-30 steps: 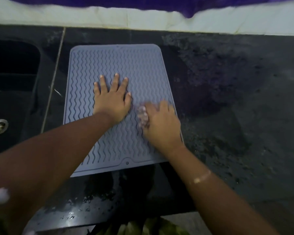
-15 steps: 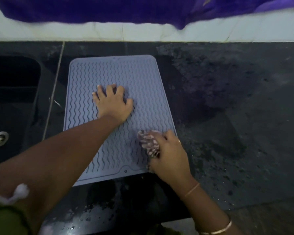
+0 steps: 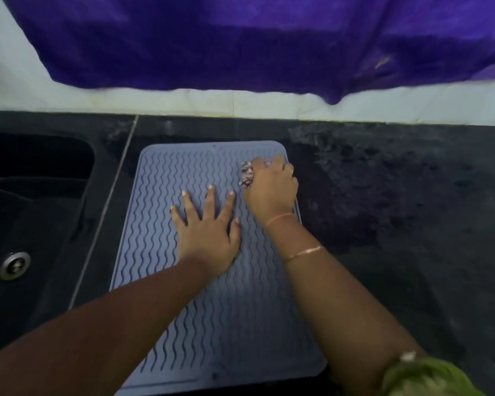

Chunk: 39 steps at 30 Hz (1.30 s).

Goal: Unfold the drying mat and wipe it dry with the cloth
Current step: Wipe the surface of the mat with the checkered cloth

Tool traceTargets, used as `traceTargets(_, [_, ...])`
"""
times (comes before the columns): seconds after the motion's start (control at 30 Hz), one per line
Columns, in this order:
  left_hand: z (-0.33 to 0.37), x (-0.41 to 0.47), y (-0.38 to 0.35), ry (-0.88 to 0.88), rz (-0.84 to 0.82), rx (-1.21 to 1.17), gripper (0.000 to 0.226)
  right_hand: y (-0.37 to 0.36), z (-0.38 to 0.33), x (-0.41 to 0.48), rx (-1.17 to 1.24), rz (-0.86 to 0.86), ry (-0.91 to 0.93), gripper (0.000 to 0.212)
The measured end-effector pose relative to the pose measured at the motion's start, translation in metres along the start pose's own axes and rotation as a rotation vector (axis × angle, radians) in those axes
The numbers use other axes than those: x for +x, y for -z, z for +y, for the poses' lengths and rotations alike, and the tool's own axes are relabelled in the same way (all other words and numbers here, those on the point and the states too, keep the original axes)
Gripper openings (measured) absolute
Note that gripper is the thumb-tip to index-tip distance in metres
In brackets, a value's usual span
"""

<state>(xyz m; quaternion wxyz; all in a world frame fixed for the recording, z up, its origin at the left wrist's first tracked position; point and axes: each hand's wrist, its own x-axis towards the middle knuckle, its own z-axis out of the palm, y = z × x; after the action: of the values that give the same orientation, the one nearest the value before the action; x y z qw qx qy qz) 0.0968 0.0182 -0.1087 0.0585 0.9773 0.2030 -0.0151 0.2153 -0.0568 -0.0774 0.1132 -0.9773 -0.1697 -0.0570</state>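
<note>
A grey-blue drying mat with wavy ridges lies fully unfolded and flat on the black counter. My left hand presses flat on the mat's middle, fingers spread, holding nothing. My right hand is at the mat's far right corner, closed on a small bunched patterned cloth that pokes out at the fingers and rests on the mat.
A black sink with a metal drain lies left of the mat. The black counter to the right looks wet and speckled. A purple fabric hangs over the white wall behind.
My right hand has carried the cloth from the mat's near right part up to its far right corner. My left hand's fingers, curled half a second ago, are spread flat again.
</note>
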Motion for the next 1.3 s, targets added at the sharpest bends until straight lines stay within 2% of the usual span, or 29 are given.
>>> traceTargets(0.17, [-0.003,0.001,-0.003,-0.003,0.015,-0.002,0.062,-0.009,-0.012,0.076,0.053,-0.028,0.012,0.035])
traceTargets(0.27, [-0.002,0.002,-0.001,0.015,0.01,-0.007,0.061,-0.004,-0.008,0.079,0.111,-0.069,0.021,0.038])
traceTargets(0.37, [-0.001,0.002,0.0,0.023,0.009,-0.015,0.062,0.005,0.005,0.036,0.154,-0.065,0.05,0.04])
traceTargets(0.53, [-0.001,0.001,0.0,0.013,0.003,0.003,0.061,0.015,0.014,-0.071,0.084,-0.016,0.026,0.052])
traceTargets(0.6, [-0.001,0.001,0.0,0.009,0.005,0.014,0.061,0.017,0.016,-0.079,0.115,-0.026,0.006,0.052])
traceTargets(0.73, [-0.001,0.001,0.001,0.003,-0.002,0.007,0.061,0.01,0.01,-0.006,0.103,-0.002,0.003,0.037])
traceTargets(0.83, [-0.001,0.002,0.001,-0.002,-0.004,-0.001,0.061,0.006,-0.001,0.059,0.078,-0.089,0.014,0.034])
traceTargets(0.9, [0.0,0.002,0.001,0.004,-0.001,-0.012,0.06,0.004,-0.005,0.067,0.084,-0.126,-0.005,0.035])
traceTargets(1.03, [0.0,0.002,0.0,0.013,0.001,-0.026,0.06,0.012,0.006,-0.018,0.136,-0.024,0.054,0.032])
traceTargets(1.2, [0.0,0.002,-0.002,0.009,0.002,-0.038,0.06,0.043,0.027,-0.179,0.007,-0.058,0.081,0.069])
traceTargets(1.3, [-0.001,0.002,-0.003,-0.003,0.007,-0.037,0.062,0.049,0.034,-0.214,-0.001,-0.055,0.068,0.065])
